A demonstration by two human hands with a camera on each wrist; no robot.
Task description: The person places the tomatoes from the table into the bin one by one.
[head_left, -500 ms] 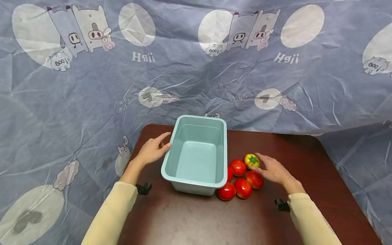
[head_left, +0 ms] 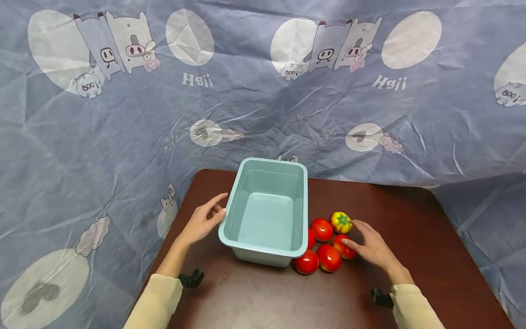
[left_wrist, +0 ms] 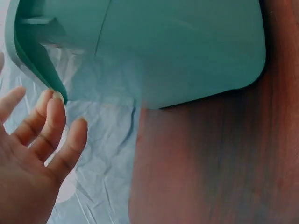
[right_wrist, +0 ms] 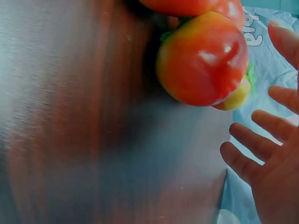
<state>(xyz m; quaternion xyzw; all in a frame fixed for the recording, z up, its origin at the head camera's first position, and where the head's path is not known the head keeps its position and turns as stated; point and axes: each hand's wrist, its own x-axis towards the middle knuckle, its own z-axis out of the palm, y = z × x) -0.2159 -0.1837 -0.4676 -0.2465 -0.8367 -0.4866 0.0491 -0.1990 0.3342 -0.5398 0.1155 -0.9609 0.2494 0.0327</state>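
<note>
A light blue-green plastic bin (head_left: 263, 257) stands at the middle of the table. My left hand (head_left: 201, 224) is beside its left rim, fingers loosely bent, with fingertips right at the edge and nothing held. Several shiny red tomatoes (head_left: 329, 258) sit close together along the bin's right side; one is partly hidden behind the bin wall. At the far end of the group is a yellow tomato (head_left: 339, 222) with its green stem end showing. My right hand (head_left: 376, 246) hovers at the right of the group, fingers spread in the right wrist view, close to a red tomato (right_wrist: 203, 60).
The dark red-brown table (head_left: 263, 301) has rounded far corners. A grey-blue printed cloth (head_left: 255, 100) hangs behind it and along both sides. Black wrist mounts (head_left: 191, 278) stick out inward near both cream sleeves.
The view has shifted slightly. Both hands have drawn a little toward me, the right one also a bit to the right, away from the yellow tomato. Bin and tomatoes stay in place.
</note>
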